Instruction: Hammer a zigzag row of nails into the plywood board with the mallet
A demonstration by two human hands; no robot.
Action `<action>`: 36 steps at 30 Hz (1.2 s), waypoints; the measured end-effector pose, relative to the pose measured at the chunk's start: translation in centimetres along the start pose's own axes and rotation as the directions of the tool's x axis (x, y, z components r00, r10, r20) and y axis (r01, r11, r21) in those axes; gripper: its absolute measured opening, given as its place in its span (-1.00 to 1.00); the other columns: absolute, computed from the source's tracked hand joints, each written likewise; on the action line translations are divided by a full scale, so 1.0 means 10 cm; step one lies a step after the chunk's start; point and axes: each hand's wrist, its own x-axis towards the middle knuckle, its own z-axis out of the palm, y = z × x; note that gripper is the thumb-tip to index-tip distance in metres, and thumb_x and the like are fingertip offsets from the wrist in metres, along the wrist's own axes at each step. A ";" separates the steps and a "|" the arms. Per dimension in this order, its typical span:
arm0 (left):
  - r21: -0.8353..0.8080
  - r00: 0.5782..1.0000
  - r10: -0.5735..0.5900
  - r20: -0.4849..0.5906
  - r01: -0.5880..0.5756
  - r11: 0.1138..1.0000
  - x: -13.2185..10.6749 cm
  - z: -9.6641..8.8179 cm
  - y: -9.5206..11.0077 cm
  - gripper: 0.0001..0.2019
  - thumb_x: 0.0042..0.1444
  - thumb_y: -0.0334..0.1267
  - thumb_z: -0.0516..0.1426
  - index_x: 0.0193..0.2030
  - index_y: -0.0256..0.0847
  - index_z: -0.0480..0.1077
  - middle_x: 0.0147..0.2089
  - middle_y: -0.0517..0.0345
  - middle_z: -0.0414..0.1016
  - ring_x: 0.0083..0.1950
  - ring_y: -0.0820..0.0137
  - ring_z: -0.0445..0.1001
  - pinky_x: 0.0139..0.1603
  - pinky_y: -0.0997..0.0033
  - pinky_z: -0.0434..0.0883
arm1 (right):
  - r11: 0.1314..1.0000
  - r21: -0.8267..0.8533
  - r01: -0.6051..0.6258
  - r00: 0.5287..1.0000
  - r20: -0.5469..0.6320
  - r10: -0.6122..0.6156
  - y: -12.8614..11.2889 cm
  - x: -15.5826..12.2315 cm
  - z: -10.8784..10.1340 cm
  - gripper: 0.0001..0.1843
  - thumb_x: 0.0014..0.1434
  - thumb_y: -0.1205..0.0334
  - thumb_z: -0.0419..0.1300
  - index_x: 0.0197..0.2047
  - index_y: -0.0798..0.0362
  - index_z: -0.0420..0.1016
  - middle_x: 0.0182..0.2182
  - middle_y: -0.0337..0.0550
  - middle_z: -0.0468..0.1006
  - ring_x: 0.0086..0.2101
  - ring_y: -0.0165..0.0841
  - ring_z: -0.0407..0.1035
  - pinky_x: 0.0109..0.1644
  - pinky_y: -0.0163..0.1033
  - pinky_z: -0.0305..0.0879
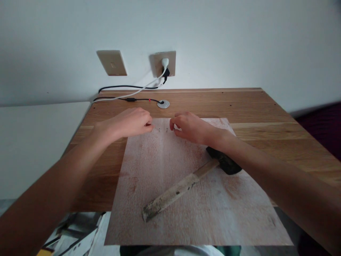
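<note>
A pale, worn wooden board lies on the wooden table, overhanging its near edge. My left hand rests at the board's far left corner, fingers curled and pinched together. My right hand sits beside it at the far edge, fingers also pinched. Between the two hands, tiny dark marks, perhaps small nails, show on the board; what the fingertips hold is too small to name. A hammer with a dirty wooden handle and black head lies diagonally on the board, its head partly under my right forearm.
A white plug and a black plug sit in a wall socket, their cables trailing across the table's back left. A round metal grommet lies near the cables. A blank wall plate is left of the socket. Papers lie on the floor.
</note>
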 end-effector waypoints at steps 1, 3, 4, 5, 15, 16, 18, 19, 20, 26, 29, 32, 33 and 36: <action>-0.007 1.000 0.006 -0.008 -0.006 1.000 0.00 0.01 0.00 -0.70 0.31 -0.27 0.14 -0.45 -0.16 0.56 -0.40 0.07 0.57 -0.38 0.28 0.48 -0.30 0.27 0.21 | 1.000 0.013 0.000 1.000 -0.009 0.000 0.01 -0.01 0.00 -0.70 0.28 0.55 0.25 -0.04 0.15 0.77 -0.11 0.07 0.73 -0.15 -0.20 0.59 -0.05 -0.22 0.36; -0.013 1.000 0.019 -0.024 -0.020 1.000 -0.01 0.02 0.01 -0.70 0.32 -0.28 0.14 -0.44 -0.17 0.56 -0.37 0.07 0.58 -0.35 0.29 0.49 -0.27 0.28 0.24 | 0.999 0.037 0.003 1.000 -0.028 -0.002 0.02 -0.02 -0.01 -0.70 0.28 0.55 0.27 -0.06 0.11 0.78 -0.08 0.05 0.70 -0.16 -0.21 0.57 -0.06 -0.22 0.34; -0.012 0.999 0.023 -0.030 -0.023 1.000 -0.02 0.03 0.02 -0.71 0.32 -0.27 0.14 -0.44 -0.17 0.56 -0.37 0.06 0.58 -0.34 0.29 0.49 -0.27 0.28 0.24 | 0.999 0.048 0.006 0.999 -0.038 -0.004 0.02 -0.02 -0.01 -0.71 0.28 0.54 0.28 -0.07 0.10 0.78 -0.07 0.05 0.68 -0.15 -0.21 0.56 -0.05 -0.21 0.34; -0.007 0.999 0.023 -0.035 -0.024 1.000 -0.02 0.03 0.03 -0.71 0.32 -0.26 0.15 -0.43 -0.17 0.56 -0.36 0.07 0.58 -0.34 0.29 0.49 -0.27 0.28 0.24 | 0.998 0.060 0.010 0.999 -0.047 -0.007 0.03 -0.02 -0.01 -0.72 0.28 0.53 0.29 -0.08 0.09 0.78 -0.06 0.05 0.67 -0.13 -0.21 0.55 -0.04 -0.21 0.33; 0.021 0.996 -0.024 -0.086 0.026 0.999 -0.05 0.07 0.11 -0.61 0.42 -0.21 0.06 -0.38 -0.20 0.61 -0.30 0.03 0.63 -0.27 0.26 0.57 -0.26 0.29 0.32 | 0.977 0.213 0.034 0.999 0.014 -0.038 0.13 -0.14 -0.04 -0.74 0.26 0.51 0.26 -0.12 0.08 0.75 -0.25 -0.13 0.74 -0.27 -0.31 0.56 -0.15 -0.28 0.32; 0.026 0.995 -0.021 -0.093 0.023 0.999 -0.06 0.08 0.11 -0.62 0.42 -0.22 0.07 -0.39 -0.20 0.60 -0.30 0.03 0.64 -0.26 0.26 0.57 -0.25 0.30 0.33 | 0.975 0.218 0.035 0.998 0.038 -0.044 0.12 -0.18 -0.06 -0.75 0.24 0.51 0.26 -0.16 0.07 0.74 -0.28 -0.15 0.74 -0.30 -0.31 0.55 -0.19 -0.28 0.31; 0.033 0.994 -0.016 -0.108 0.019 0.999 -0.06 0.08 0.10 -0.62 0.42 -0.22 0.08 -0.40 -0.20 0.59 -0.29 0.03 0.65 -0.25 0.27 0.59 -0.25 0.32 0.34 | 0.971 0.235 0.050 0.993 0.097 -0.074 0.11 -0.26 -0.11 -0.76 0.21 0.51 0.28 -0.20 0.04 0.74 -0.33 -0.18 0.73 -0.34 -0.32 0.54 -0.25 -0.28 0.29; 0.032 0.993 -0.017 -0.115 0.021 0.999 -0.06 0.08 0.10 -0.61 0.42 -0.22 0.08 -0.41 -0.20 0.58 -0.30 0.03 0.65 -0.25 0.26 0.60 -0.25 0.32 0.35 | 0.967 0.248 0.064 0.987 0.130 -0.098 0.09 -0.29 -0.13 -0.77 0.21 0.51 0.29 -0.21 0.03 0.74 -0.34 -0.21 0.73 -0.35 -0.32 0.54 -0.25 -0.29 0.30; 0.028 0.993 -0.022 -0.116 0.026 0.999 -0.06 0.08 0.10 -0.60 0.44 -0.21 0.08 -0.42 -0.21 0.58 -0.30 0.02 0.65 -0.24 0.26 0.60 -0.24 0.32 0.35 | 0.962 0.262 0.080 0.979 0.161 -0.125 0.08 -0.32 -0.15 -0.76 0.22 0.51 0.30 -0.21 0.01 0.74 -0.34 -0.22 0.73 -0.34 -0.33 0.56 -0.24 -0.29 0.32; -0.054 0.991 -0.069 -0.112 0.063 0.997 -0.05 0.08 0.11 -0.57 0.49 -0.06 0.09 -0.36 -0.21 0.58 -0.25 0.00 0.64 -0.20 0.23 0.61 -0.20 0.31 0.38 | 0.947 0.276 0.164 0.947 0.227 -0.230 0.03 -0.38 -0.11 -0.74 0.25 0.55 0.35 -0.22 0.00 0.78 -0.24 -0.16 0.77 -0.12 -0.22 0.60 0.06 -0.21 0.41; -0.125 0.983 -0.058 -0.173 0.036 0.992 -0.07 0.12 0.07 -0.74 0.42 -0.16 0.13 -0.21 -0.21 0.59 -0.14 0.00 0.63 -0.20 0.26 0.59 -0.18 0.32 0.39 | 0.946 0.271 0.179 0.952 0.196 -0.236 0.10 -0.38 -0.10 -0.77 0.27 0.49 0.39 -0.10 0.01 0.80 -0.13 -0.10 0.78 -0.04 -0.20 0.61 0.13 -0.19 0.41; -0.205 0.984 0.035 -0.174 -0.071 0.976 -0.12 0.18 0.01 -0.85 0.31 -0.30 0.17 -0.09 -0.18 0.59 -0.06 0.06 0.63 -0.15 0.31 0.59 -0.11 0.35 0.40 | 0.955 0.254 0.151 0.974 0.126 -0.187 0.22 -0.40 -0.13 -0.78 0.31 0.41 0.38 -0.02 0.02 0.78 -0.10 -0.09 0.77 -0.10 -0.22 0.63 0.05 -0.20 0.43; -0.226 0.984 0.068 -0.167 -0.105 0.968 -0.13 0.19 0.00 -0.84 0.30 -0.33 0.18 -0.08 -0.17 0.59 -0.06 0.08 0.62 -0.15 0.32 0.59 -0.09 0.36 0.40 | 0.962 0.242 0.128 0.984 0.092 -0.154 0.26 -0.41 -0.14 -0.78 0.33 0.40 0.35 -0.02 0.04 0.78 -0.12 -0.08 0.77 -0.15 -0.24 0.62 0.00 -0.20 0.44; -0.240 0.981 0.106 -0.163 -0.144 0.960 -0.16 0.23 -0.01 -0.87 0.30 -0.36 0.17 -0.15 -0.17 0.58 -0.13 0.11 0.60 -0.21 0.35 0.56 -0.15 0.37 0.36 | 0.978 0.201 0.051 0.998 -0.034 -0.045 0.34 -0.42 -0.19 -0.72 0.40 0.41 0.22 0.03 0.07 0.75 -0.15 -0.06 0.75 -0.23 -0.27 0.59 -0.08 -0.22 0.42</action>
